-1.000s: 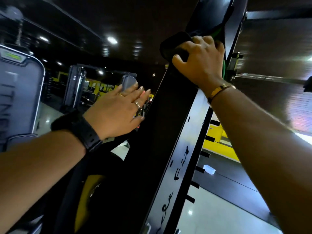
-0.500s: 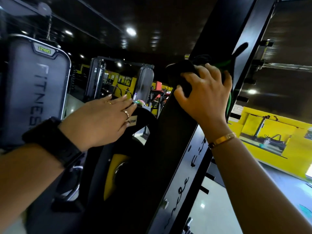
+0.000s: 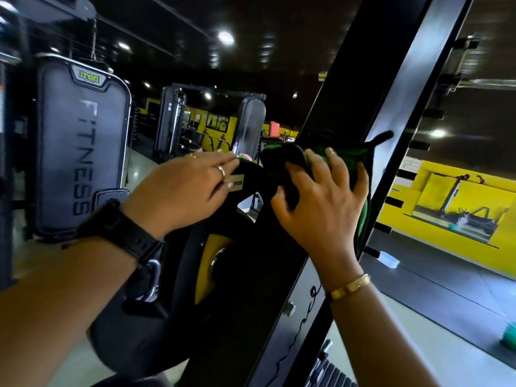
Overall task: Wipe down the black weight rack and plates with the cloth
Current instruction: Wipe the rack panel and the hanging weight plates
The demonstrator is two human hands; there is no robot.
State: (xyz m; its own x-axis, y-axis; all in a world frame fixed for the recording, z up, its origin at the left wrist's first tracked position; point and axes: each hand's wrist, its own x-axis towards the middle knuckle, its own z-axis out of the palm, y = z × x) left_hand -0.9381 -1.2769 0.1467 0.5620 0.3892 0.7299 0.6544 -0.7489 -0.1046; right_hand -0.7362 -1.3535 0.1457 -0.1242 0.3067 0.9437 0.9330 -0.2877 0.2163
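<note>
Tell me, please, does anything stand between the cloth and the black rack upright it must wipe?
Nothing visible: the right hand holds the cloth directly against the rack upright; the left hand rests aside on the weight plate.

Overall level: the hall was dim, the ceiling black, the contrast harsh.
Sources: round ceiling lamps [image 3: 225, 37] were blown out white, with streaks smeared beside them. Stronger light came from the right over the yellow wall [image 3: 452, 191] and the glossy floor [image 3: 418, 331].
Glare: a pale sheen ran down the rack [image 3: 405, 88] side face.
Shadow: the rack front and weight plate [image 3: 208, 263] were crushed near black, and the dark part of the cloth [image 3: 343, 159] merged with them.
Blur: the left hand [image 3: 184, 191] was smeared at the fingertips, the right hand [image 3: 321, 208] sharper, and the background machines soft.
Distortion: wide-angle bowing leaned the uprights toward the edges.
</note>
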